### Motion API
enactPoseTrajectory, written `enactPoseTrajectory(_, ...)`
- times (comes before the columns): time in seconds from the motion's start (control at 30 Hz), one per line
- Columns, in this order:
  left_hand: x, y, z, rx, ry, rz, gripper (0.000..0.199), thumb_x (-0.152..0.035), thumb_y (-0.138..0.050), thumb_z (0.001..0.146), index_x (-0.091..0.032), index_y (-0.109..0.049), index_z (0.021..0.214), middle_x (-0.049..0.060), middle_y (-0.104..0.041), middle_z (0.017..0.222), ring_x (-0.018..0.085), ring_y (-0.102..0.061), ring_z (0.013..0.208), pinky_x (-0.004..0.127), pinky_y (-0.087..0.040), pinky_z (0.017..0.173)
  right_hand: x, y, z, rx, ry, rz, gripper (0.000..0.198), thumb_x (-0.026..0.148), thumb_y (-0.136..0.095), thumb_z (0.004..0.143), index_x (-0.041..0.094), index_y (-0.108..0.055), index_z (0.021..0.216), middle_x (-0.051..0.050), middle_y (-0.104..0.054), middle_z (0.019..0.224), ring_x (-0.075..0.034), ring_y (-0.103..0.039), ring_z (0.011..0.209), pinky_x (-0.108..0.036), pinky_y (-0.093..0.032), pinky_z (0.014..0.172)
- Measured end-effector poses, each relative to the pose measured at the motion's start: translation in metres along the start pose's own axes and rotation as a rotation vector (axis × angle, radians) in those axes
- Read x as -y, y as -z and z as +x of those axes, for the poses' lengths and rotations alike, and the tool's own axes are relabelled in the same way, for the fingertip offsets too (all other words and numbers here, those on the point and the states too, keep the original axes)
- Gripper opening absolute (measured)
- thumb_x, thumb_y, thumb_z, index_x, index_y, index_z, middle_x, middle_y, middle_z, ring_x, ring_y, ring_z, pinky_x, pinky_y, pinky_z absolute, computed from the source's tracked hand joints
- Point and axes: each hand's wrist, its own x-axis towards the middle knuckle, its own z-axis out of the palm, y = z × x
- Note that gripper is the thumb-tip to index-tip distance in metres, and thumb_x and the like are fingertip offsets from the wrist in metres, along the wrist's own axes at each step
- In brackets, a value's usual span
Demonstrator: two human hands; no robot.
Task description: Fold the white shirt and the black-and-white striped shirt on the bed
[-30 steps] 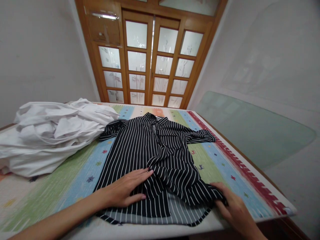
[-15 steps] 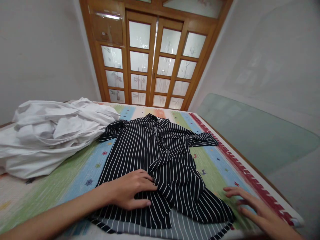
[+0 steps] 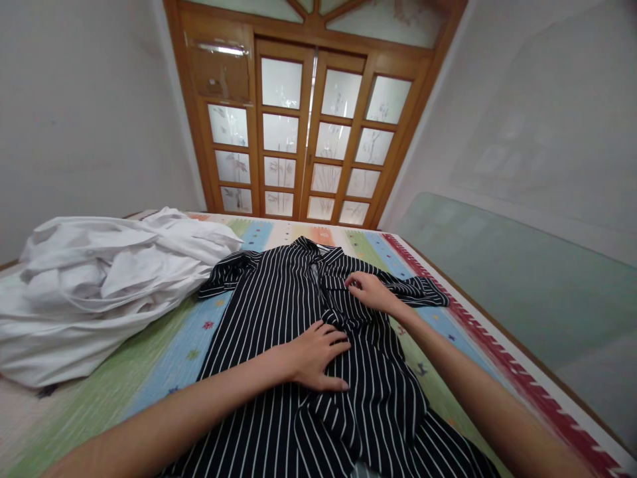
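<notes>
Both hands flat, open on striped shirt; collar points away toward door; long axis front-to-back.

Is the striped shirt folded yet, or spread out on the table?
Spread out: the striped shirt lies at full length, both sleeves out, front panel rumpled under the left hand and right hand.

Daylight is glowing through the frosted panes of the wooden door, pale walls are closing in either side, and a glass sheet is leaning right.
</notes>
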Motion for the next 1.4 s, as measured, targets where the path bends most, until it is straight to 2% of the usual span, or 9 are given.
enactPoseTrajectory(0.17,-0.003,-0.007,-0.008,0.02,0.041,-0.133,0.078,-0.066,-0.043,0.088,-0.015,-0.034,0.147,0.014,-0.034,0.152,0.036,-0.025,0.142,0.06,-0.013,0.116,-0.017,-0.035,0.084,-0.083,-0.109,-0.044,0.024,0.008,-0.053,0.079,0.012,-0.066,0.099,-0.011,-0.065,0.106,-0.021,-0.058,0.103,-0.031,-0.042,0.094)
enactPoseTrajectory(0.33,-0.017,-0.01,-0.024,-0.009,0.05,-0.122,0.083,-0.068,-0.043,0.087,-0.018,-0.023,0.151,0.012,-0.024,0.156,0.037,-0.014,0.145,0.069,-0.005,0.113,-0.03,-0.068,0.128,-0.119,-0.195,-0.032,0.036,0.012,-0.057,0.081,0.013,-0.062,0.116,-0.014,-0.059,0.123,-0.023,-0.056,0.112,-0.031,-0.041,0.097)
enactPoseTrajectory(0.53,-0.013,-0.045,-0.032,-0.086,0.039,0.034,0.054,-0.042,-0.039,0.099,-0.023,-0.028,0.149,0.01,-0.032,0.153,0.039,-0.026,0.141,0.073,-0.021,0.108,-0.041,-0.088,0.157,-0.133,-0.252,-0.012,0.027,0.016,-0.054,0.084,0.016,-0.067,0.107,-0.012,-0.063,0.119,-0.026,-0.057,0.11,-0.036,-0.042,0.096)
enactPoseTrajectory(0.83,-0.004,-0.064,-0.028,-0.143,0.206,0.013,0.046,-0.04,-0.04,0.099,-0.025,-0.037,0.143,0.011,-0.024,0.156,0.039,-0.022,0.142,0.069,-0.029,0.108,-0.045,-0.092,0.185,-0.257,-0.412,0.073,0.031,0.021,-0.041,0.091,0.015,-0.063,0.111,-0.014,-0.064,0.113,-0.025,-0.059,0.103,-0.034,-0.044,0.087)
enactPoseTrajectory(0.93,0.0,-0.06,-0.028,-0.14,0.303,-0.086,0.047,-0.048,-0.043,0.096,-0.024,-0.043,0.137,0.012,-0.022,0.157,0.039,-0.024,0.142,0.066,-0.033,0.108,-0.043,-0.096,0.188,-0.259,-0.413,0.104,0.031,0.03,-0.049,0.089,0.018,-0.065,0.113,-0.013,-0.061,0.116,-0.026,-0.059,0.102,-0.034,-0.044,0.085)
enactPoseTrajectory(1.07,0.005,-0.028,-0.025,-0.198,0.402,-0.213,0.055,-0.052,-0.054,0.089,-0.021,-0.045,0.133,0.014,-0.03,0.154,0.037,-0.027,0.141,0.06,-0.038,0.107,-0.043,-0.103,0.19,-0.253,-0.365,0.139,0.024,0.034,-0.056,0.087,0.018,-0.07,0.098,-0.013,-0.06,0.11,-0.026,-0.059,0.1,-0.033,-0.043,0.084)
enactPoseTrajectory(1.2,0.034,0.014,-0.005,-0.406,0.477,-0.187,0.027,-0.031,-0.052,0.091,-0.021,-0.057,0.115,0.01,-0.05,0.139,0.029,-0.04,0.131,0.055,-0.037,0.108,-0.05,-0.105,0.189,-0.29,-0.347,0.201,0.023,0.028,-0.05,0.09,0.016,-0.069,0.087,-0.011,-0.062,0.099,-0.023,-0.059,0.097,-0.031,-0.042,0.085)
enactPoseTrajectory(1.3,0.082,0.033,0.025,-0.547,0.488,-0.136,0.017,-0.021,-0.052,0.089,-0.019,-0.061,0.102,0.008,-0.063,0.112,0.025,-0.052,0.113,0.048,-0.043,0.101,-0.057,-0.104,0.186,-0.315,-0.313,0.266,0.023,0.026,-0.048,0.088,0.017,-0.066,0.079,-0.008,-0.064,0.09,-0.021,-0.059,0.093,-0.03,-0.042,0.086)
enactPoseTrajectory(1.4,0.136,0.038,0.062,-0.612,0.624,-0.113,0.014,-0.014,-0.053,0.085,-0.017,-0.064,0.093,0.007,-0.067,0.099,0.023,-0.057,0.101,0.041,-0.045,0.096,-0.061,-0.103,0.18,-0.34,-0.264,0.326,0.022,0.027,-0.047,0.086,0.018,-0.062,0.073,-0.006,-0.065,0.086,-0.02,-0.059,0.089,-0.03,-0.043,0.085)
